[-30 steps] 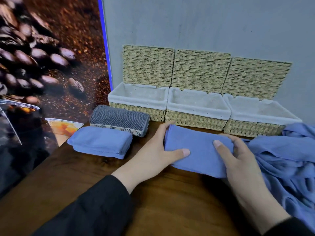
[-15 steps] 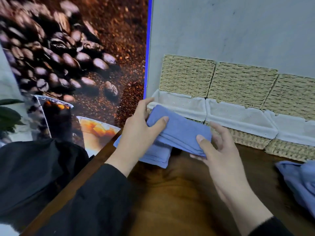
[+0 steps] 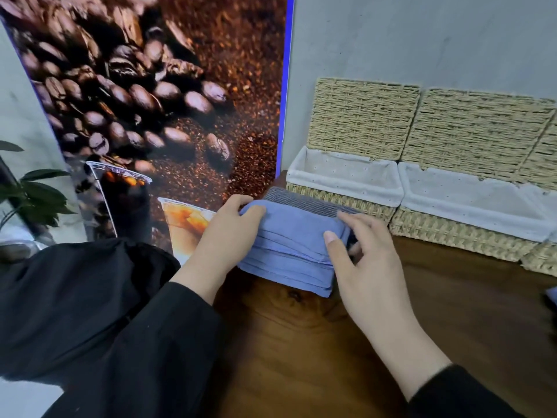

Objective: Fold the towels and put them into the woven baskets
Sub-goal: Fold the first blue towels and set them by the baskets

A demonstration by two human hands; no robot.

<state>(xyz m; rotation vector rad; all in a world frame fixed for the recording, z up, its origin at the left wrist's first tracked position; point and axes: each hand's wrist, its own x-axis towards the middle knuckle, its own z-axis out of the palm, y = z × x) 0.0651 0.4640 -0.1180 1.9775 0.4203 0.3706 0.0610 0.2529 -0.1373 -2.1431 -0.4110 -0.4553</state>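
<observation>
A folded blue towel (image 3: 294, 233) lies on top of another folded blue towel (image 3: 289, 273) on the wooden table (image 3: 301, 342). My left hand (image 3: 229, 233) grips the stack's left end, thumb on top. My right hand (image 3: 358, 260) holds the right end with curled fingers. A folded grey striped towel (image 3: 301, 200) lies just behind the stack. Two woven baskets with white liners (image 3: 343, 179) (image 3: 470, 212) stand along the wall, lids raised, nothing visible inside them.
A coffee-bean poster panel (image 3: 150, 101) stands upright at the left, close to the stack. A third basket's corner (image 3: 542, 257) shows at the right edge. A scrap of blue cloth (image 3: 553, 294) peeks in at far right. A plant (image 3: 33, 194) is at far left.
Both hands carried the folded blue towel left from the table's middle and set it down on the other folded blue towel. The view swung left with them.
</observation>
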